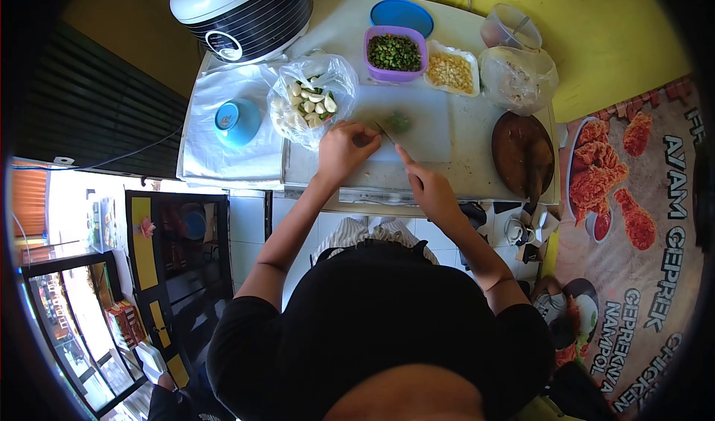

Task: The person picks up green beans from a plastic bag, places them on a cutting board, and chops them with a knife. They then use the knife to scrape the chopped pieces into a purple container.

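Note:
My right hand (432, 189) is closed around a small knife (387, 135), its blade slanting up and left over the pale cutting board (432, 142). Beside the blade, my left hand (345, 150) is curled with its fingers together at the board's left edge; whatever it pinches is hidden. A little pile of chopped green bits (398, 121) lies just beyond the knife. Above my left hand sits an open plastic bag (279, 116) of peeled garlic cloves (314, 102) with some green pieces among them.
Behind the board stand a purple tub (389, 75) of chopped greens, a blue lid (402, 16) and a tray of yellowish pieces (451, 72). A blue bowl (237, 122) and a rice cooker (246, 19) are left; a stone mortar (514, 153) with pestle is right.

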A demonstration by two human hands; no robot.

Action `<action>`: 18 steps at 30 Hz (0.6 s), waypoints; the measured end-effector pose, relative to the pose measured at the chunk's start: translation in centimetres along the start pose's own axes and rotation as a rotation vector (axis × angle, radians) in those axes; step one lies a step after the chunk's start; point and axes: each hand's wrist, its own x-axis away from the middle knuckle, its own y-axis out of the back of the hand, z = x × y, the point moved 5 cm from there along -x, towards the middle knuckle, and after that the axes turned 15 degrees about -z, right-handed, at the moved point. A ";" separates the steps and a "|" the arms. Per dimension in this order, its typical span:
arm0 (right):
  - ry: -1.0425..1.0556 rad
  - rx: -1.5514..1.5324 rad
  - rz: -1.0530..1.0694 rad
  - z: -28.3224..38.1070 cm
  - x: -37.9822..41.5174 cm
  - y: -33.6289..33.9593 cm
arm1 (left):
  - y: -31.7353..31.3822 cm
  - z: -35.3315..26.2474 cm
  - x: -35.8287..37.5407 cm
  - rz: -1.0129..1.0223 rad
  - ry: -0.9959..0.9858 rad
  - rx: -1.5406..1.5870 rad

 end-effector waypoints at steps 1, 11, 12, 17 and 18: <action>-0.004 -0.001 0.001 0.2 0.1 -0.2 | 0.0 0.0 0.1 -0.012 0.020 0.011; -0.043 -0.280 0.026 0.2 -1.6 1.0 | 0.1 0.1 0.4 -0.111 0.032 0.072; -0.056 -0.298 0.029 0.3 -1.5 1.4 | 0.1 0.1 0.5 -0.110 0.032 0.075; -0.088 -0.238 0.044 1.5 -0.8 2.5 | 0.0 0.3 0.5 -0.115 0.049 0.091; -0.088 -0.250 0.055 1.8 -0.7 2.5 | -0.1 0.3 0.5 -0.114 0.048 0.094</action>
